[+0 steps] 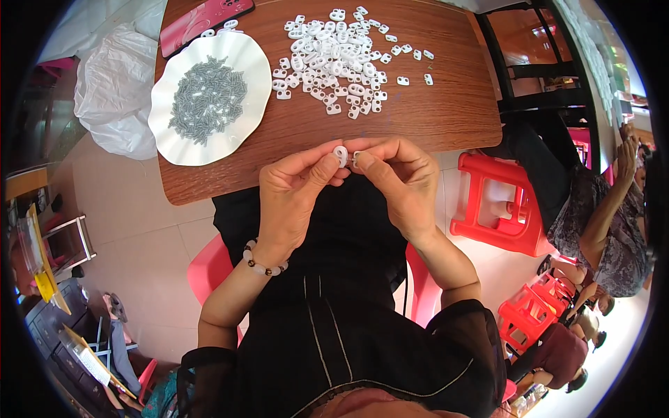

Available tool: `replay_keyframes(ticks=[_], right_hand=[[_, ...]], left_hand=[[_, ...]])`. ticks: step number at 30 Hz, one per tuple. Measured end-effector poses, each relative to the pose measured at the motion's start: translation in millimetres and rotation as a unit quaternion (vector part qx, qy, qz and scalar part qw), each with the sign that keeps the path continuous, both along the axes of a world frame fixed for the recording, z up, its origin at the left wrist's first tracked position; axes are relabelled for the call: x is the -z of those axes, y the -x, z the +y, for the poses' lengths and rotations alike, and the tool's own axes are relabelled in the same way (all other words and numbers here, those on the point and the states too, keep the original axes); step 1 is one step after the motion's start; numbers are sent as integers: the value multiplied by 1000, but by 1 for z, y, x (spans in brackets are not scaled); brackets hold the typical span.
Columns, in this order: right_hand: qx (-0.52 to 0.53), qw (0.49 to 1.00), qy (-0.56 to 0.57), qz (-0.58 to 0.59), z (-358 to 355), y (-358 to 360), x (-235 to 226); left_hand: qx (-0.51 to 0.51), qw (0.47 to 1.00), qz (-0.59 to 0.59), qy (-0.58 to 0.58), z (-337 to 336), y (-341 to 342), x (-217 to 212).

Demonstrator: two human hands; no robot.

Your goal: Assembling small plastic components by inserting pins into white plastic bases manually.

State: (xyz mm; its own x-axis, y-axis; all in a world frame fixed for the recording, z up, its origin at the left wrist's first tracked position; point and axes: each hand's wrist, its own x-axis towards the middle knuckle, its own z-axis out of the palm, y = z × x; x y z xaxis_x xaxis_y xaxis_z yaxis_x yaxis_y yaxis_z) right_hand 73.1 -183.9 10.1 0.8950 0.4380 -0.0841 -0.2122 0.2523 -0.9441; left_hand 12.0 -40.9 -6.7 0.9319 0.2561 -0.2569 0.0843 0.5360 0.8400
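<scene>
Just off the table's near edge, my left hand (296, 191) pinches a white plastic cord-lock piece (341, 156), oval with a hole, between thumb and fingers. Close beside it, my right hand (403, 182) pinches a smaller white cord-lock piece (356, 159), mostly covered by the fingertips. A narrow gap shows between the two pieces. Whether a spring sits on the smaller one is too small to tell. On the table, a wavy-rimmed white plate (167, 143) bears a heap of small grey metal springs (208, 99). To its right lies a loose pile of white cord-lock pieces (334, 59).
The brown wooden table (446, 118) ends just beyond my hands. A pink phone (205, 26) lies at its far left corner. A white plastic bag (118, 90) hangs left of the table. Red stools (498, 205) stand at right, with other people sitting beyond.
</scene>
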Motion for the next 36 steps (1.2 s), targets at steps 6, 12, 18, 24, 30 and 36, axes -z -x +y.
replay_keyframes(ticks=[6, 12, 18, 24, 30, 36], right_hand=[[7, 1000, 4, 7, 2, 1, -1], [17, 1000, 13, -1, 4, 3, 1], [18, 999, 25, -14, 4, 3, 2], [22, 999, 30, -22, 6, 5, 4], [22, 1000, 3, -13, 7, 6, 2], [31, 999, 10, -24, 7, 6, 2]], left_hand=[[6, 1000, -7, -7, -1, 0, 0], [-15, 1000, -19, 3, -4, -1, -2], [-22, 1000, -3, 2, -5, 0, -3], [-24, 999, -2, 21, -5, 1, 0], [-16, 999, 5, 47, -4, 1, 1], [-8, 996, 11, 84, -4, 1, 1]])
